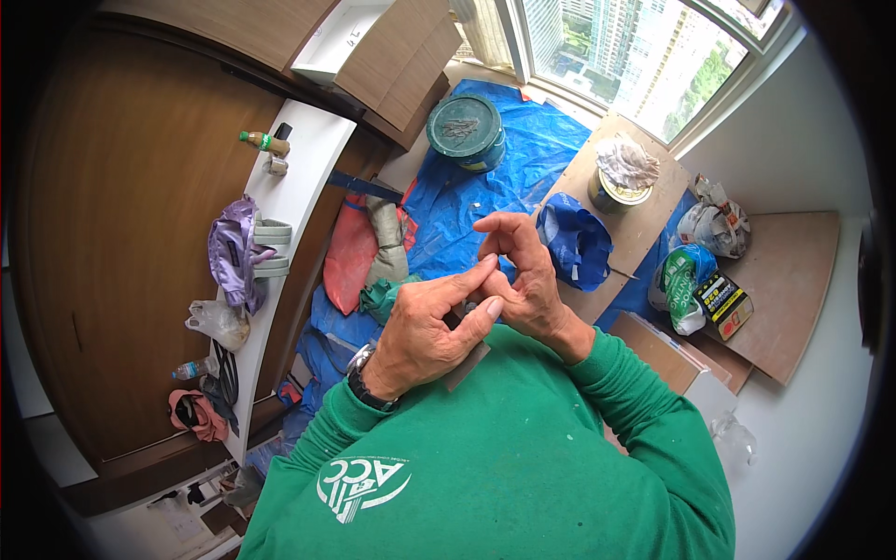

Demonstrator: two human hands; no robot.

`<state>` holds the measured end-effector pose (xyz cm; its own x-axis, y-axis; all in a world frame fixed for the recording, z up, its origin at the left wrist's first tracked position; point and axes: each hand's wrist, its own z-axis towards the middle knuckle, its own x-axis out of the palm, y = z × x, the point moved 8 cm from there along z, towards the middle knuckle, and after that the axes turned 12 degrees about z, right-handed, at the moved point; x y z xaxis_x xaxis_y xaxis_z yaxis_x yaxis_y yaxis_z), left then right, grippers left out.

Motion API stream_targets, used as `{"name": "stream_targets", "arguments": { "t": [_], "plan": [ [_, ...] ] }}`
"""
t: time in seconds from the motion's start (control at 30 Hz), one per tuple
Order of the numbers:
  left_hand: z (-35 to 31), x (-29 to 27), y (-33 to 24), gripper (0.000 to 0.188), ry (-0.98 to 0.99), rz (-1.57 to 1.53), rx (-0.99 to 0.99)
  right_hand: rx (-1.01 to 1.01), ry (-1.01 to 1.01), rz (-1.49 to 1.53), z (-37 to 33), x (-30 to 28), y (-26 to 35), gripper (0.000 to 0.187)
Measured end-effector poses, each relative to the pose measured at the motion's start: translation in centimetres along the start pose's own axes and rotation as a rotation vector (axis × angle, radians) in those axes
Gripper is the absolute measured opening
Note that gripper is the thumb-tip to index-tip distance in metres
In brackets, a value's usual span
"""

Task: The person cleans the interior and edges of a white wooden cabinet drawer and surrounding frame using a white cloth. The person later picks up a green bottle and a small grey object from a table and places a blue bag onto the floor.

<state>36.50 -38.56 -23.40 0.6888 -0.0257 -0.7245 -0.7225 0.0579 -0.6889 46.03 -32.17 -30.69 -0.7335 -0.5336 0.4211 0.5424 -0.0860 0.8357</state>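
Observation:
My left hand (425,327), with a watch (358,360) at the wrist, is closed round a flat grey strip (468,366) that looks like a scraper blade. One end of it sticks out below the thumb, against my green top. A small dark part shows between thumb and index finger. My right hand (534,285) meets the left in front of my chest, fingertips touching fingertips. Its fingers are bent and drawn together, and whatever they pinch is hidden or too small to name.
Blue sheeting (504,121) covers the floor. Ahead stands a lidded green bucket (465,129). To the right are a blue bag (574,243), a cloth-topped can (621,191) and a wooden board (784,280). At left, a white shelf (301,154) carries bottles and cloths.

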Motion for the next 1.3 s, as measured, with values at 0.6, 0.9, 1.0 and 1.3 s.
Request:
{"name": "stream_targets", "arguments": {
  "t": [0.6,0.9,1.0,1.3],
  "plan": [
    [-0.3,-2.4,4.0,0.012,-0.143,-0.11,-0.146,0.058,0.129,0.037,1.1,0.4,1.9,0.012],
    [0.1,-3.0,2.8,0.009,-0.207,0.112,0.025,0.384,0.144,0.013,0.7,0.3,-0.1,0.015],
    [0.2,-2.8,3.1,0.009,-0.2,0.059,-0.009,0.496,0.037,0.312,-0.2,0.7,-1.5,0.017],
    [0.0,-2.9,4.9,0.014,-0.177,0.003,-0.155,0.512,-0.013,0.474,-0.7,-0.8,-3.6,0.028]
  ]
}}
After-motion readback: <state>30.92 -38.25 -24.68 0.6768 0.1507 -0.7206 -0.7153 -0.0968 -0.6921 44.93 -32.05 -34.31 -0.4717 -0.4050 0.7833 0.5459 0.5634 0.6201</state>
